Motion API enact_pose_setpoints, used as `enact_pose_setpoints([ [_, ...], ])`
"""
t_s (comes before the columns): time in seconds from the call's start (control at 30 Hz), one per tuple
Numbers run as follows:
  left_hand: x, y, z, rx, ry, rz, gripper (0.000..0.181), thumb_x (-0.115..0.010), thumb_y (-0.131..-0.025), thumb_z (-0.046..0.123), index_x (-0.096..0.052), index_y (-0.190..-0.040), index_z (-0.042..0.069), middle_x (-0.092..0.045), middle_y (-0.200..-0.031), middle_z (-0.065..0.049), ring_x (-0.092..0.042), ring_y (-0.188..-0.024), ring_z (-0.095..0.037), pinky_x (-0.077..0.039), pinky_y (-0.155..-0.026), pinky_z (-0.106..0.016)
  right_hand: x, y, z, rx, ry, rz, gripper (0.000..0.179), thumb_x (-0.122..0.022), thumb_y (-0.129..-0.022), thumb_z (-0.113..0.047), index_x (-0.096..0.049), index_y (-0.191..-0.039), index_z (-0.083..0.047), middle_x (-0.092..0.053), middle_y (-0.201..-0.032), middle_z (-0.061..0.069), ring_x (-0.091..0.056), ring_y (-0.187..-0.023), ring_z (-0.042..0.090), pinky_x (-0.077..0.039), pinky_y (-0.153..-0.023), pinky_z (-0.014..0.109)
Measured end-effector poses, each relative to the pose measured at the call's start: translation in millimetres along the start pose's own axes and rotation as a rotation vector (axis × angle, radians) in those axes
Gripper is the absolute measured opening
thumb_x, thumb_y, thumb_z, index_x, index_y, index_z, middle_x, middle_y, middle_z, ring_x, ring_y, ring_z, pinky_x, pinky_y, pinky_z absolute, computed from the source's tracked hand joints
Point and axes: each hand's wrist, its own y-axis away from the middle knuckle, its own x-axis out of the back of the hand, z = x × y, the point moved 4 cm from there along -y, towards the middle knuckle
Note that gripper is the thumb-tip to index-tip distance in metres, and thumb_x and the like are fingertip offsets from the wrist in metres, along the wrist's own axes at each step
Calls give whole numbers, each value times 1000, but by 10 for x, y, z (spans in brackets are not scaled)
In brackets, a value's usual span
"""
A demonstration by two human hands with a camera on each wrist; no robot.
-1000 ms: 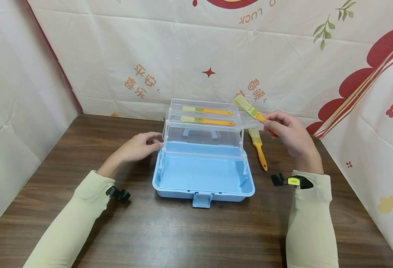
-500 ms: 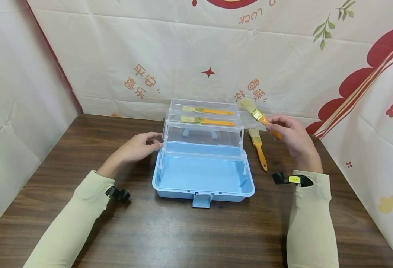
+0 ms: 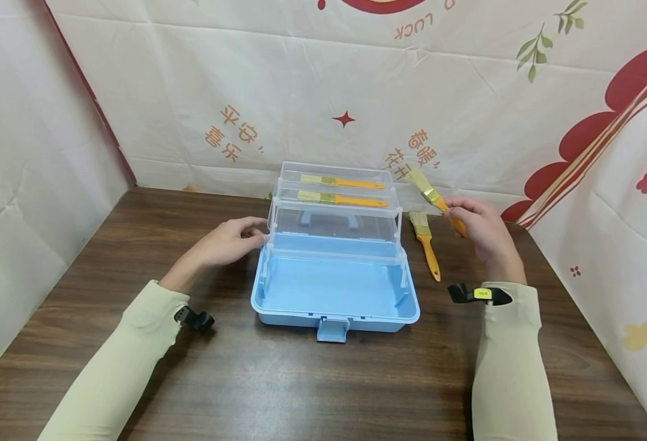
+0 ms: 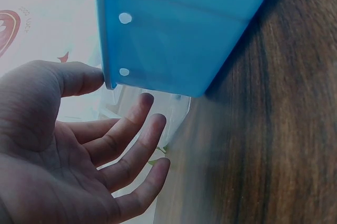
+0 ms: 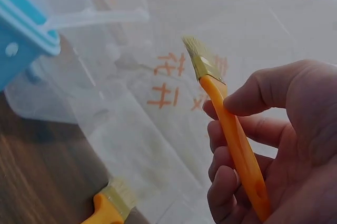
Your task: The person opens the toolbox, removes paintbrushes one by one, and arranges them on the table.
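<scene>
My right hand [image 3: 480, 231] pinches a paintbrush [image 3: 434, 197] by its orange handle, thumb on one side and fingers on the other. In the right wrist view the brush [image 5: 226, 113] tilts with its pale bristles up, above the table. A light-blue toolbox [image 3: 334, 321] stands with its lid up and its clear trays raised. My left hand [image 3: 227, 241] is at its back left corner; in the left wrist view the thumb [image 4: 81, 79] touches the rim while the other fingers are spread and relaxed. One paintbrush [image 3: 342, 200] lies in a clear tray, and another paintbrush [image 3: 356, 183] is behind it.
Right of the toolbox, a further paintbrush [image 3: 427, 248] lies on the dark wooden table [image 3: 279, 392], bristles toward the back. Printed white cloth [image 3: 301, 92] hangs behind the table and along both sides. The toolbox's front latch [image 3: 332, 331] hangs down.
My right hand has drawn slightly to the right with the paintbrush, away from the trays, and the bristles have shifted right and a little down. My left hand and the toolbox stay put.
</scene>
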Motion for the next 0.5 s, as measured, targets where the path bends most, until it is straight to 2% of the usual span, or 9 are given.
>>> enact_pose_setpoints([
  [0.2, 0, -3, -2, 0, -1, 1, 59, -58, -111, 32, -53, -159, -1, -74, -121, -12, -62, -104, -26, -48, -92, -45, -15, -43, 149, -56, -1, -9, 47, -49, -116, -29, -59, -148, 4, -51, -143, 8, -45, -108, 23, -45, -87, 35],
  [0.5, 4, -1, 1, -1, 5, -1, 59, -58, -111, 32, -53, -160, -1, -74, -121, -12, -63, -104, -26, -48, -92, -45, -16, -91, 365, -149, -54, 10, 42, -50, -113, -26, -58, -139, 5, -47, -142, 10, -44, -110, 23, -48, -90, 37],
])
